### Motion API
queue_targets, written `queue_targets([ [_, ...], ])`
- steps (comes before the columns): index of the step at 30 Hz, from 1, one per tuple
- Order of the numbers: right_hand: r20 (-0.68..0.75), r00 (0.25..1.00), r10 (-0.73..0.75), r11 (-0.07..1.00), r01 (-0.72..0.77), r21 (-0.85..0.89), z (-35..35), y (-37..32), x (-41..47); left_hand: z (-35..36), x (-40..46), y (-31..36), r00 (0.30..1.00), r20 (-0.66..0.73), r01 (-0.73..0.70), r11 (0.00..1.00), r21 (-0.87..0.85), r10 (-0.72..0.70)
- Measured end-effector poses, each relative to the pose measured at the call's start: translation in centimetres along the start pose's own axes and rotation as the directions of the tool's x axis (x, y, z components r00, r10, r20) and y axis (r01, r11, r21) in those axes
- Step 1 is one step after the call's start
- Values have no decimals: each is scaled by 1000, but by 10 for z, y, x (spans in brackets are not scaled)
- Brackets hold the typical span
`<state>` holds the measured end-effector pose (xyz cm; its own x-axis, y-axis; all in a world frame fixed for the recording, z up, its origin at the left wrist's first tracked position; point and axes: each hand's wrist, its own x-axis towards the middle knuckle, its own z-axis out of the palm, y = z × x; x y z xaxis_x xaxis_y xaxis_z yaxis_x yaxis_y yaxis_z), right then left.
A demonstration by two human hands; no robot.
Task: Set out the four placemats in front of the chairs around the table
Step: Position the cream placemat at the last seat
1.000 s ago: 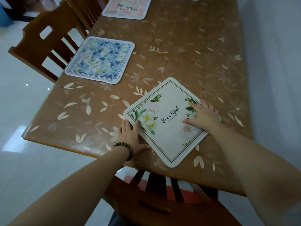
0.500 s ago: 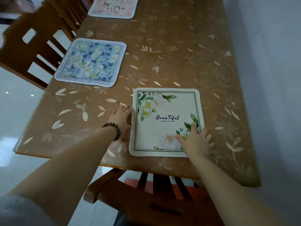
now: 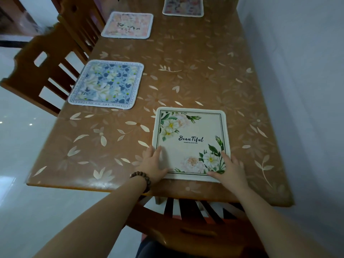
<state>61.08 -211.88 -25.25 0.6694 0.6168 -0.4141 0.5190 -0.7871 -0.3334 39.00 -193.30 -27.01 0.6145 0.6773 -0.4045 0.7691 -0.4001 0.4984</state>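
Observation:
A cream placemat [image 3: 189,131] printed "Beautiful" with white flowers lies square at the near end of the brown table [image 3: 186,75]. My left hand [image 3: 152,164] rests flat on its near left corner, fingers spread. On the near right corner my right hand [image 3: 229,169] presses flat. A blue floral placemat [image 3: 107,84] lies by the left edge. Further back sits a pink placemat [image 3: 128,25], and a fourth placemat [image 3: 183,6] lies at the far end.
A wooden chair [image 3: 186,226] stands under the near table edge below my arms. Two more wooden chairs [image 3: 46,71] line the left side. A pale wall [image 3: 297,90] runs close along the table's right side. White tiled floor lies to the left.
The cream placemat turned from a diagonal to square with the table edge. Both hands slid down to its near corners. The view lifted, showing the far placemats.

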Motion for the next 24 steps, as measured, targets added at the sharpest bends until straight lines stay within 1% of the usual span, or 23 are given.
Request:
queue_targets([
  [2, 6, 1000, -3, 1000, 3, 20, 3, -5, -3, -3, -3, 5, 1000, -14, 10, 1000, -8, -10],
  [7, 6, 1000, -31, 998, 30, 61, 12, -13, -15, -16, -14, 5, 997, -8, 81, 989, -120, -83],
  [12, 22, 997, -69, 997, 68, 21, 20, -20, -24, -26, -23, -5, 996, -14, 84, 989, -118, -86],
  [20, 33, 999, -28, 999, 27, 17, 22, -17, -35, -30, -37, -4, 993, 79, 97, 992, -86, -90],
  [24, 40, 999, -27, 999, 27, 19, 21, -15, -40, -31, -44, -3, 990, 103, 101, 992, -74, -93],
])
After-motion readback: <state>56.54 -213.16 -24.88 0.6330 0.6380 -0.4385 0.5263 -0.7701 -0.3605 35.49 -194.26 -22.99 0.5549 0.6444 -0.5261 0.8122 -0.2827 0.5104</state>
